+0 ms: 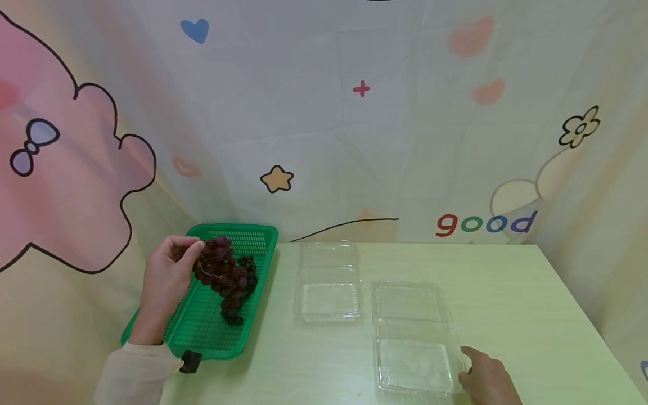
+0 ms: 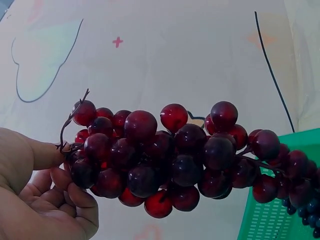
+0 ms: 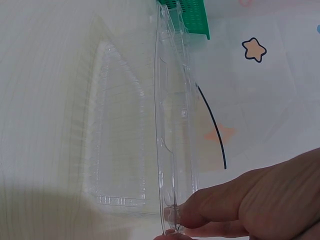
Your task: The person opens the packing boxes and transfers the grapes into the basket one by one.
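Note:
My left hand (image 1: 169, 275) pinches the stem end of a bunch of dark red grapes (image 2: 187, 155) between thumb and fingers. In the head view the bunch hangs over a green plastic basket (image 1: 202, 337). Darker, blue-black grapes (image 1: 249, 275) show behind it at the basket's right side. At the lower right, my right hand (image 1: 488, 378) pinches the right edge of a clear plastic clamshell box (image 1: 412, 332), which has its lid open. The right wrist view shows the thumb (image 3: 210, 207) against the clear rim, with the other fingers partly hidden.
Another open clear clamshell box (image 1: 329, 292) rests on the pale table (image 1: 526, 315) between the basket and the held box. A printed curtain (image 1: 324, 112) hangs behind the table's back edge and along both sides.

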A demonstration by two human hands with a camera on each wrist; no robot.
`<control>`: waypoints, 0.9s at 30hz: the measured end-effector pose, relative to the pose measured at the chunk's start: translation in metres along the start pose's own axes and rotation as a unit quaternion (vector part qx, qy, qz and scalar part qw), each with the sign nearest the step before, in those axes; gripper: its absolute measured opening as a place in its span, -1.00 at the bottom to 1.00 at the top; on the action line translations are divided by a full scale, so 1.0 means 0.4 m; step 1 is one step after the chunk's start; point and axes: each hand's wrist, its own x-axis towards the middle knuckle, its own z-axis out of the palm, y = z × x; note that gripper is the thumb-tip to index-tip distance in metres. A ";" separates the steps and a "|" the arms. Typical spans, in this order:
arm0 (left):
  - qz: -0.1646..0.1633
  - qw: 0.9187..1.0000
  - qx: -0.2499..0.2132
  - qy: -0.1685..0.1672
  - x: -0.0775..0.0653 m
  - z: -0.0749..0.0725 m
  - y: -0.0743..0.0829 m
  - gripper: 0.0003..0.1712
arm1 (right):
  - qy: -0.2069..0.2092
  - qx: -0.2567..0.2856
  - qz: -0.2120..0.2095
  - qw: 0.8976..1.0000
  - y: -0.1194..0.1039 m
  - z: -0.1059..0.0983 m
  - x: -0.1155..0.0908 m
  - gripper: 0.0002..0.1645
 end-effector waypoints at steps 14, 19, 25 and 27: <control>-0.013 0.999 0.051 0.011 0.018 -0.055 -0.037 -0.57 | -0.008 0.000 0.008 1.000 -0.003 -0.002 0.000 -0.38; -0.028 0.998 0.056 0.012 0.028 -0.072 -0.051 -0.57 | -0.009 0.001 0.006 1.000 -0.004 -0.002 0.001 -0.38; -0.044 0.997 0.068 0.008 0.032 -0.090 -0.072 -0.54 | -0.008 -0.003 0.012 1.000 -0.001 0.000 0.004 -0.37; -0.049 0.996 0.072 0.008 0.032 -0.095 -0.080 -0.53 | -0.007 -0.003 0.012 1.000 0.000 0.001 0.005 -0.37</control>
